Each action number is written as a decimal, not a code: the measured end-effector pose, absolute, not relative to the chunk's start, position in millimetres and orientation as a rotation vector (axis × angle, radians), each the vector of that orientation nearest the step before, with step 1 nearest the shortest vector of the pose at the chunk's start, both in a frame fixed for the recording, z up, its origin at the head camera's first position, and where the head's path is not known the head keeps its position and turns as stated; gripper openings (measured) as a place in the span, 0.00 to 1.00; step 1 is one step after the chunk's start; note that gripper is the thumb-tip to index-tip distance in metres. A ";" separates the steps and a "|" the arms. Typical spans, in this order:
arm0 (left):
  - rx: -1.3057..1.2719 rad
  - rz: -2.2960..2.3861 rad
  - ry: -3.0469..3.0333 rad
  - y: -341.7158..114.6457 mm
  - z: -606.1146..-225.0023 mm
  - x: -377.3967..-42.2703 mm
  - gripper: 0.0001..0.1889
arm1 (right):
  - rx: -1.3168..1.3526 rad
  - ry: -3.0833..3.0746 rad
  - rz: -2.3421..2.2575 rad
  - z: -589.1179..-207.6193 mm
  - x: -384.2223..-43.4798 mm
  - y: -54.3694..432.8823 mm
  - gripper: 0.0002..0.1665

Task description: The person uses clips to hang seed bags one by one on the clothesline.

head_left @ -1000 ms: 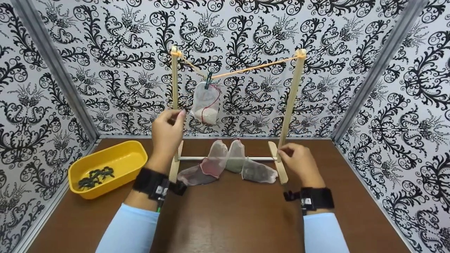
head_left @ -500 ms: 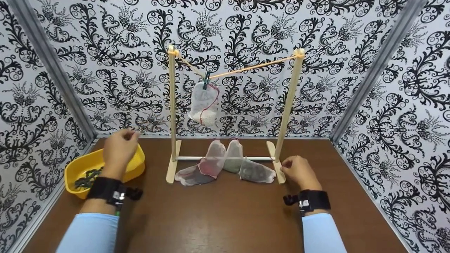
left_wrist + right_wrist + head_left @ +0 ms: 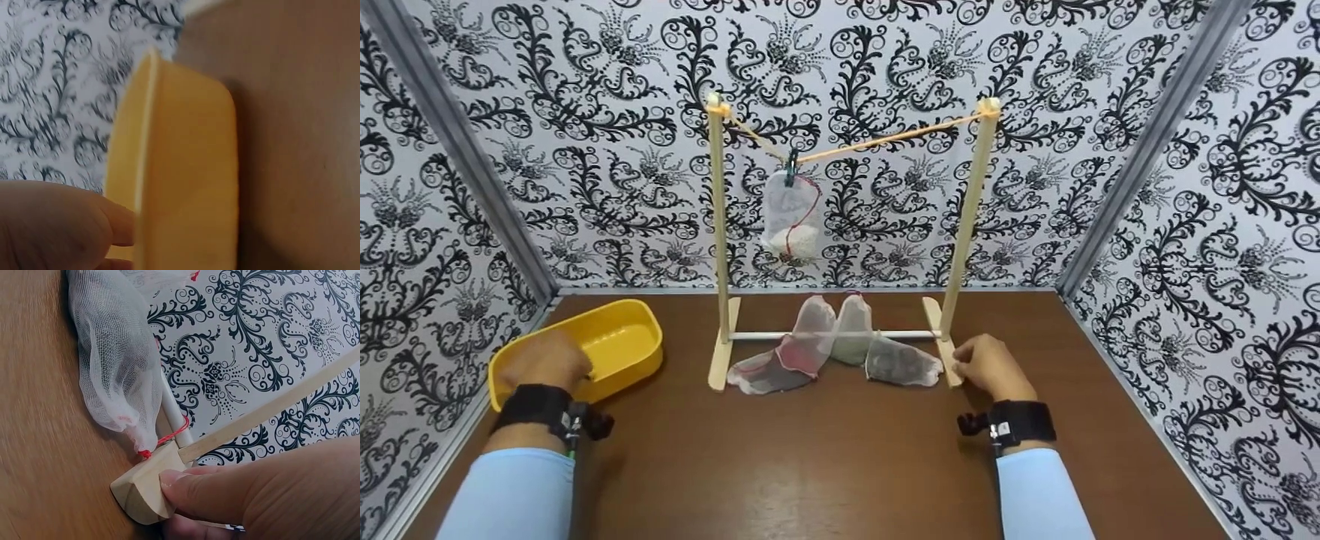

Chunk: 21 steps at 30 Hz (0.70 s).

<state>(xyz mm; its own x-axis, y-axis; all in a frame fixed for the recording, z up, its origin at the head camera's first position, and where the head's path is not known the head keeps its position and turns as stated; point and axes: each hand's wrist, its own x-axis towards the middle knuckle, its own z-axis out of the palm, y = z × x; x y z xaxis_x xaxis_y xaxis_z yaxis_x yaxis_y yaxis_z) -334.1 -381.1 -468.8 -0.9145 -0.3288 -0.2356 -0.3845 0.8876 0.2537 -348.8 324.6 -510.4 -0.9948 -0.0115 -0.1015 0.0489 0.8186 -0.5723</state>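
My left hand [image 3: 547, 360] reaches down into a yellow plastic basin [image 3: 626, 354] at the left. Its fingertips are hidden behind the basin wall, and no clips show there. In the left wrist view the thumb side passes over the basin's rim [image 3: 145, 169]. My right hand [image 3: 994, 367] pinches the right wooden foot [image 3: 149, 481] of a stand, thumb on top in the right wrist view. From the stand's sagging orange cord [image 3: 900, 137] hangs a white mesh bag [image 3: 791, 214] with pale contents, held by a dark green clothespin [image 3: 792, 169].
Several mesh bags lie around the stand's white crossbar [image 3: 754, 336], among them a dark-filled one [image 3: 904, 362] by the right foot and a reddish one [image 3: 810, 334]. Two wooden posts [image 3: 718, 225] rise from the feet. Patterned walls enclose the brown table [image 3: 802, 457].
My left hand has moved from beside the hanging bag leftward and down into the basin. My right hand has slid down from the right post to the stand's foot.
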 end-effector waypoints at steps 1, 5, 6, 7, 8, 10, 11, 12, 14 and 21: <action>-0.546 0.430 2.859 -383.9 -471.7 -332.0 0.13 | 0.037 2.898 -0.929 -510.8 -348.9 324.4 0.16; -0.503 0.462 2.823 -390.5 -477.4 -327.0 0.15 | 0.038 2.910 -0.946 -512.8 -349.7 325.0 0.15; -0.491 0.469 2.824 -391.3 -478.0 -326.8 0.16 | 0.043 2.910 -0.952 -513.0 -349.8 325.1 0.15; -0.499 0.472 2.826 -391.1 -478.6 -327.4 0.16 | 0.047 2.911 -0.956 -513.2 -349.8 325.2 0.15; -0.497 0.480 2.831 -391.6 -479.5 -328.6 0.15 | 0.049 2.911 -0.960 -513.7 -349.9 325.2 0.15; -0.501 0.485 2.846 -392.7 -481.1 -330.5 0.15 | 0.046 2.913 -0.970 -514.2 -350.0 325.2 0.15; -0.506 0.484 2.855 -393.4 -482.5 -331.4 0.15 | 0.041 2.913 -0.977 -514.1 -349.8 325.2 0.15; -0.506 0.482 2.868 -394.2 -484.0 -332.0 0.15 | 0.043 2.912 -0.987 -514.6 -349.8 325.1 0.14; -0.488 0.468 2.908 -396.7 -487.3 -332.4 0.15 | 0.022 2.913 -0.993 -515.0 -349.6 325.4 0.14; -0.327 0.434 3.074 -400.4 -493.5 -327.4 0.21 | -0.046 2.961 -0.955 -516.0 -351.2 327.0 0.13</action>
<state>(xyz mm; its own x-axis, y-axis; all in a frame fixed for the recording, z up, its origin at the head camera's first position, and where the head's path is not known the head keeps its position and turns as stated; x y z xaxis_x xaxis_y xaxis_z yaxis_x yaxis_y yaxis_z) -327.4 -400.4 -493.5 -0.9778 -0.2035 -0.0491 -0.2091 0.9394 0.2717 -351.2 327.0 -516.0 -0.9991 -0.0375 -0.0190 -0.0193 0.8112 -0.5844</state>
